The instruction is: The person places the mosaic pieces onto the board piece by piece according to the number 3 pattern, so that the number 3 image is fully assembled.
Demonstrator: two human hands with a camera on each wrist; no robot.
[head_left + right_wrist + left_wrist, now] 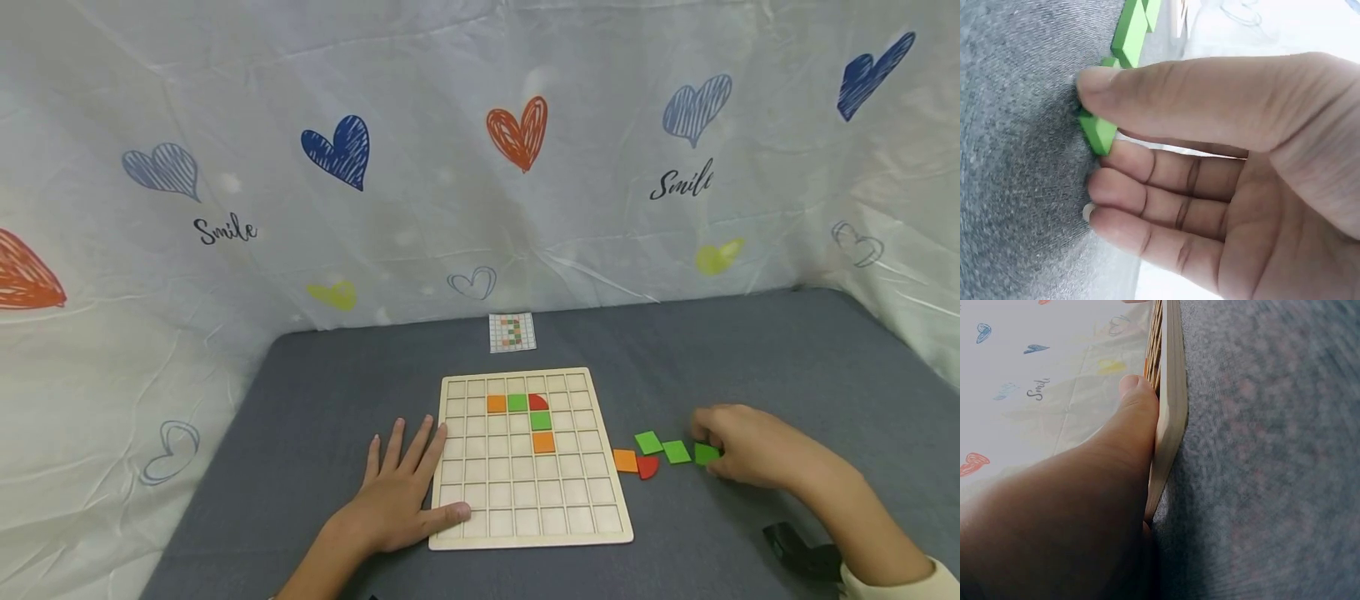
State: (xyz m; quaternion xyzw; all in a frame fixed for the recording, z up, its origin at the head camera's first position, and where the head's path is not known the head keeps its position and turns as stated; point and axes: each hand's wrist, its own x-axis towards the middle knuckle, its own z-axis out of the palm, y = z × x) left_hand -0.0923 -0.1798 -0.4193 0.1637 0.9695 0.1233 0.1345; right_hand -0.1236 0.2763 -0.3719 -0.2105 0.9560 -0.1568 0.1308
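Beside board [501, 494], three green tiles [677, 452]

grid board [527, 496]: matt wood | green tiles [677, 452]: smooth | table cover [360, 383]: rough cloth | backdrop [427, 125]: glossy, creased

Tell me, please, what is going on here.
A person's right hand pinches a green tile to the right of a wooden grid board, while the left hand rests at the board's left edge. Five tiles sit on the board; two more green tiles, an orange one and a red one lie beside it.
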